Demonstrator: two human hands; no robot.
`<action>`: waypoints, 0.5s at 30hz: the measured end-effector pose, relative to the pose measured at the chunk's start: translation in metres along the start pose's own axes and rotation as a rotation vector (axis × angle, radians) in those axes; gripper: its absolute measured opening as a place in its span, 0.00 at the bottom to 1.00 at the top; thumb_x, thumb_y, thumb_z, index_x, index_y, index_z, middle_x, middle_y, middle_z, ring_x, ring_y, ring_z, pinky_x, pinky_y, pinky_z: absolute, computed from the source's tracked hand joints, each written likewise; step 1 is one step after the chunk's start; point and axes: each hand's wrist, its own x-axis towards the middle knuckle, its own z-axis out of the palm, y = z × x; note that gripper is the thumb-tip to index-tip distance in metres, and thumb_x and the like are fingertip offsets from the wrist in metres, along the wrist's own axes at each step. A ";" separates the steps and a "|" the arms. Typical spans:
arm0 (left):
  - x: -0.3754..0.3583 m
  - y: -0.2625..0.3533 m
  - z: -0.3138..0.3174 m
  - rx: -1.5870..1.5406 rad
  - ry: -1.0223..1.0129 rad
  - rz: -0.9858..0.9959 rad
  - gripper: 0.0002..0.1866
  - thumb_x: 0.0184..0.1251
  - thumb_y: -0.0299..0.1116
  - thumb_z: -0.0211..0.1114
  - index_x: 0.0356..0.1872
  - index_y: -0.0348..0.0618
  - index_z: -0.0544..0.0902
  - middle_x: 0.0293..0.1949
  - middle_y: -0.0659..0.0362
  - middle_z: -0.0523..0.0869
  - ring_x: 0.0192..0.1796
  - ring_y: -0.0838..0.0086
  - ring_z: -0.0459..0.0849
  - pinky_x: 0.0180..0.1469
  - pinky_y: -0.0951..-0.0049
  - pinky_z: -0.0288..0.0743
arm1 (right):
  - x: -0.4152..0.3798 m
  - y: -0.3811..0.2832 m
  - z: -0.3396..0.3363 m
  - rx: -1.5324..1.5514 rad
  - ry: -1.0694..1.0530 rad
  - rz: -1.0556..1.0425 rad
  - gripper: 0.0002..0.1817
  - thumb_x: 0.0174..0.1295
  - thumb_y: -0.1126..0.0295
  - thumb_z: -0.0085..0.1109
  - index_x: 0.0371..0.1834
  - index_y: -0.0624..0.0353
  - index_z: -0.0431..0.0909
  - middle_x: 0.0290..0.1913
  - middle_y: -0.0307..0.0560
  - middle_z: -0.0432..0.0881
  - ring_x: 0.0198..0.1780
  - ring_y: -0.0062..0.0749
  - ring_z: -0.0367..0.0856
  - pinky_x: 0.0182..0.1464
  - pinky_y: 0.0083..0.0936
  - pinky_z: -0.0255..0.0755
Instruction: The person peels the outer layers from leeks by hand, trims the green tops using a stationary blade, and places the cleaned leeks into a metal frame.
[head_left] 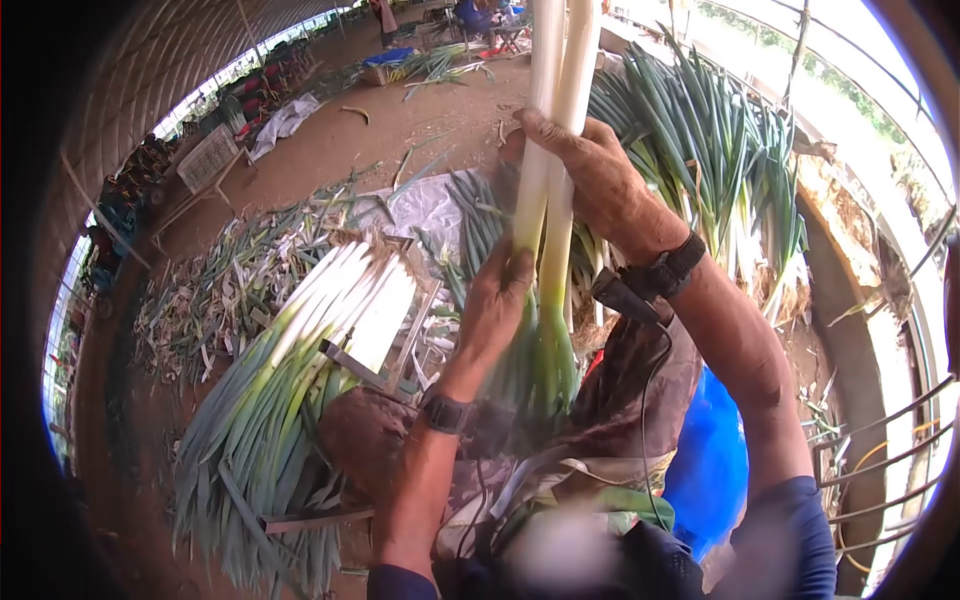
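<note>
A long tunnel greenhouse with a bare dirt floor (330, 150) is stretching away into the distance, and trimmings and peeled green leaves (215, 290) are lying scattered over the ground. The person is holding two long leeks (548, 200) upright, white shanks pointing away and green tops (535, 365) hanging down toward the lap. The right hand (590, 170) is wrapping its fingers around the white shanks, closed firmly on them. The left hand (495, 305) is sitting lower, its fingers curled shut on the same stalks where white is turning to green. Both wrists are wearing dark bands, and a thin cable is running down from the right one.

Off to the left of the left fingers, a pile of cleaned leeks (310, 350) is lying on a metal frame (385, 365), white ends together. Beyond the right fingers, a heap of uncleaned leeks (720, 170) is resting with leaves fanning outward. Below the right forearm, a blue container (715, 465) is showing, partly hidden. Far off past the fingertips, other people are working, too small to tell more.
</note>
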 end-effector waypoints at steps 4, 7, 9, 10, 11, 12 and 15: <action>-0.015 -0.006 0.033 0.727 0.251 0.231 0.53 0.63 0.49 0.74 0.78 0.30 0.52 0.57 0.40 0.79 0.58 0.48 0.81 0.55 0.57 0.77 | -0.010 -0.017 0.021 -0.057 0.138 -0.147 0.27 0.67 0.47 0.65 0.46 0.66 0.81 0.40 0.48 0.85 0.43 0.29 0.82 0.44 0.29 0.77; -0.014 0.011 0.048 0.665 0.410 0.244 0.54 0.53 0.38 0.79 0.74 0.23 0.55 0.63 0.30 0.75 0.63 0.43 0.80 0.62 0.55 0.78 | -0.026 -0.040 0.035 -0.027 0.133 -0.223 0.22 0.68 0.52 0.65 0.46 0.64 0.82 0.40 0.47 0.85 0.42 0.29 0.83 0.44 0.29 0.77; -0.004 0.016 0.049 0.561 0.450 0.351 0.46 0.57 0.31 0.73 0.75 0.30 0.57 0.61 0.33 0.78 0.59 0.41 0.82 0.61 0.54 0.79 | -0.040 -0.068 0.039 -0.055 0.124 -0.282 0.18 0.71 0.57 0.62 0.47 0.64 0.82 0.45 0.50 0.85 0.47 0.33 0.82 0.48 0.30 0.76; 0.004 0.022 0.047 0.596 0.528 0.461 0.42 0.59 0.29 0.71 0.74 0.35 0.62 0.56 0.37 0.81 0.56 0.43 0.84 0.56 0.53 0.81 | -0.047 -0.082 0.041 -0.068 0.128 -0.311 0.16 0.72 0.61 0.59 0.48 0.64 0.82 0.49 0.51 0.84 0.51 0.35 0.82 0.52 0.31 0.76; 0.009 0.032 0.040 0.628 0.559 0.561 0.40 0.60 0.29 0.71 0.73 0.36 0.63 0.54 0.39 0.83 0.51 0.44 0.85 0.51 0.54 0.82 | -0.056 -0.096 0.040 -0.069 0.126 -0.374 0.15 0.72 0.61 0.60 0.48 0.64 0.82 0.48 0.51 0.84 0.50 0.34 0.82 0.52 0.31 0.76; 0.015 0.046 0.033 0.657 0.585 0.661 0.38 0.61 0.28 0.71 0.73 0.37 0.65 0.52 0.41 0.84 0.47 0.46 0.86 0.45 0.54 0.83 | -0.063 -0.108 0.038 -0.073 0.104 -0.440 0.15 0.72 0.61 0.60 0.47 0.63 0.82 0.46 0.50 0.85 0.50 0.34 0.82 0.53 0.32 0.76; 0.022 0.106 0.006 0.861 0.707 0.896 0.29 0.59 0.22 0.64 0.65 0.44 0.74 0.33 0.53 0.75 0.33 0.59 0.79 0.32 0.57 0.74 | -0.076 -0.134 0.036 -0.083 0.045 -0.595 0.14 0.71 0.61 0.61 0.46 0.62 0.83 0.42 0.49 0.85 0.47 0.33 0.84 0.56 0.34 0.75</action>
